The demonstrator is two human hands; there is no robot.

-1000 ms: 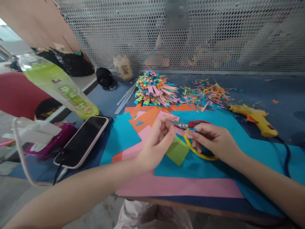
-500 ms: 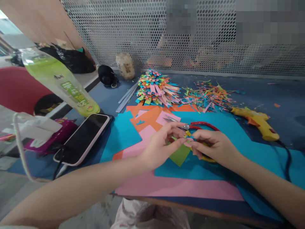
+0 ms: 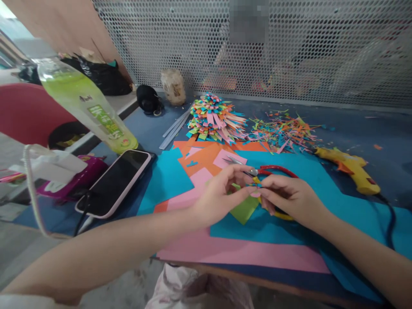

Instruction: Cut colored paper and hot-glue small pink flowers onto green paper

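Fingertips of my left hand (image 3: 222, 193) and my right hand (image 3: 289, 193) meet around a small piece of pink and blue paper (image 3: 256, 194), pinched between them and mostly covered by the fingers. Scissors (image 3: 278, 168) with red and yellow handles lie under and behind the hands, blades pointing left. Below my left hand is a green paper piece (image 3: 243, 211), on top of a large blue sheet (image 3: 231, 234). Pink sheets (image 3: 257, 254) and orange paper (image 3: 202, 159) are spread underneath. Farther back stands a cone of layered, fringed paper strips (image 3: 214, 118).
Colourful paper shreds (image 3: 283, 131) are heaped right of the cone. A yellow glue gun (image 3: 349, 169) with a black cable lies at right. At left are a phone (image 3: 117, 184), a tilted green drink bottle (image 3: 86, 103) and clear glue sticks (image 3: 175, 128). A perforated metal screen (image 3: 199, 43) stands behind.
The view has shifted slightly, so things appear a little further right. Both hands stay together on the small paper piece, with their fingertips slightly adjusted.
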